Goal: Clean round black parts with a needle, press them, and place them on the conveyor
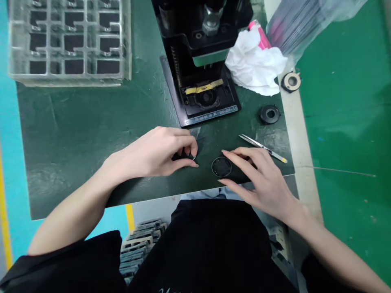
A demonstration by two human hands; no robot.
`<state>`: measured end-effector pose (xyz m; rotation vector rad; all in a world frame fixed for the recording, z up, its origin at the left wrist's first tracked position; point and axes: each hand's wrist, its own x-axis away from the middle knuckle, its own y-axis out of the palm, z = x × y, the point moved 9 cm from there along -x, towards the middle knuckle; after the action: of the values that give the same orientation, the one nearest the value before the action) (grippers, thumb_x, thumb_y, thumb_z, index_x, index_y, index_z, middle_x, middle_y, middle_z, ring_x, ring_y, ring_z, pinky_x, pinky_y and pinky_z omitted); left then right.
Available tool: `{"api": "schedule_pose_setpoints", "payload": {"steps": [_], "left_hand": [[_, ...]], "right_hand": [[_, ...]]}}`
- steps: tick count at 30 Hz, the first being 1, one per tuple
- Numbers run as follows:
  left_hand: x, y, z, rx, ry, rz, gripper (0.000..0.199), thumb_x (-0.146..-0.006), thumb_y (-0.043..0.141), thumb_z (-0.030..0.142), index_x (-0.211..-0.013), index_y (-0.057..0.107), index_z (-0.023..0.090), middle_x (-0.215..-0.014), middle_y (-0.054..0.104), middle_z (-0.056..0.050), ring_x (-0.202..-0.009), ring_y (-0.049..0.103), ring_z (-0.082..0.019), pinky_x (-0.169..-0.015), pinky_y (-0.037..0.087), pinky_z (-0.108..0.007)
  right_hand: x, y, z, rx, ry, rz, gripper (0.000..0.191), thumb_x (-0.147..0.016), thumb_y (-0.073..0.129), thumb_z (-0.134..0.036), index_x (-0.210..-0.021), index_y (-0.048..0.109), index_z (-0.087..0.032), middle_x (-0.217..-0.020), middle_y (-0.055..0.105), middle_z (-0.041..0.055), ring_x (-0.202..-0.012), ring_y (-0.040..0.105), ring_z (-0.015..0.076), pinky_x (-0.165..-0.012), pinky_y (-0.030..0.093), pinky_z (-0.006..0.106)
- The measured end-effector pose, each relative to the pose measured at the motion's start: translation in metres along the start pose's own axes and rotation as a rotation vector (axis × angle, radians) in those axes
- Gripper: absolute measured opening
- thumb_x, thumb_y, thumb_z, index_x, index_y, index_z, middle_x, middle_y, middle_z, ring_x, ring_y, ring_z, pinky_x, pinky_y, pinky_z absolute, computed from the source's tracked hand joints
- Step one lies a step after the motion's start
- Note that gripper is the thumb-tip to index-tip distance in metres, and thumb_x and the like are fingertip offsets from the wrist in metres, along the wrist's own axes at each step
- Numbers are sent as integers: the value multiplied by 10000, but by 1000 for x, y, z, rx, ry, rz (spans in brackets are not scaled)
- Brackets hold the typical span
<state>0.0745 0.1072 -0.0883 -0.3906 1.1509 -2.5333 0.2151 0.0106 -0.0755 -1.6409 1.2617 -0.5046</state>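
Disc (221,167), dark with a pale rim, lies flat by the near edge of the bench (76,130), toward its right corner. The right hand (264,175) spreads around it, index finger on the far side, thumb on the near; that span probably steadies the rim without covering the face, though I cannot tell whether the tips press or only sit beside it. To the disc's left, the left hand (161,152) makes a narrow pinch on a small shiny piece (194,159), too tiny to identify; a fingertip grip likely suits something so slight.

Just past the right hand, tweezers (264,148) lie slanted, presumably for easy reach. Beyond them, near the right edge, sits a black ring part (270,114). A black press (198,44) stands behind the hands, a yellow strip (204,86) across its base, blocking a straight path farther back. Crumpled tissue (255,61) crowds its right side, against a pink object (263,37) and a clear bag (299,28). Clear trays (87,44) occupy the far left.
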Motion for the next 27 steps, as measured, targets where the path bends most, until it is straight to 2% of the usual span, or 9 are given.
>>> {"api": "schedule_pose_setpoints", "payload": {"steps": [3,6,8,11,14,16,20,27], "left_hand": [[0,-2,0,6,-3,10,155,-982,632,328,-920,685,196,-890,674,-27,-677,604,-148,-618,405,-273],[-1,-1,-1,-20,-2,3,175,-999,594,312,-911,690,195,-893,675,-32,-676,603,-147,-617,399,-273],[-1,0,-1,-49,6,-2,197,-1013,568,326,-926,685,193,-906,677,-37,-690,610,-153,-623,400,-275],[-1,0,-1,-69,31,8,211,-1028,535,335,-949,671,195,-947,682,-36,-697,612,-150,-623,397,-275],[-2,-1,0,-52,51,35,186,-1027,521,305,-969,658,194,-976,684,-34,-682,602,-135,-621,396,-271],[-3,-2,0,-39,63,52,173,-1022,515,287,-986,654,191,-977,686,-38,-689,609,-135,-628,406,-269],[-3,-2,2,-51,75,64,207,-1028,487,296,-1027,663,188,-976,694,-54,-727,637,-152,-643,431,-272],[-4,-3,3,-88,64,67,251,-1035,456,316,-1039,663,174,-959,695,-60,-713,631,-155,-639,435,-283]], "right_hand": [[-5,5,5,-38,-13,-5,523,-939,719,-324,-1398,575,-118,-1169,641,158,-1041,607,253,-894,567,431],[-8,6,8,-123,0,8,456,-922,742,-335,-1309,623,-125,-1151,649,152,-1038,629,246,-912,570,430],[-8,5,13,-217,74,32,375,-906,763,-318,-1220,648,-148,-1089,679,118,-975,661,217,-871,586,387],[-8,5,22,-472,288,44,270,-902,766,-281,-1129,651,-193,-937,721,32,-782,678,143,-708,590,278],[-12,-2,25,-737,501,55,385,-863,805,-293,-1202,640,-213,-891,745,3,-757,702,129,-675,604,238],[-17,-12,22,-836,580,56,464,-828,834,-293,-1244,648,-212,-870,749,-1,-763,714,129,-686,621,230],[-27,-29,8,-950,632,-6,427,-771,877,-289,-1163,728,-207,-835,743,-2,-718,710,120,-651,631,212],[-22,-35,-3,-1029,700,-65,503,-707,924,-279,-1182,762,-237,-805,732,-1,-688,703,127,-651,649,239]]}}
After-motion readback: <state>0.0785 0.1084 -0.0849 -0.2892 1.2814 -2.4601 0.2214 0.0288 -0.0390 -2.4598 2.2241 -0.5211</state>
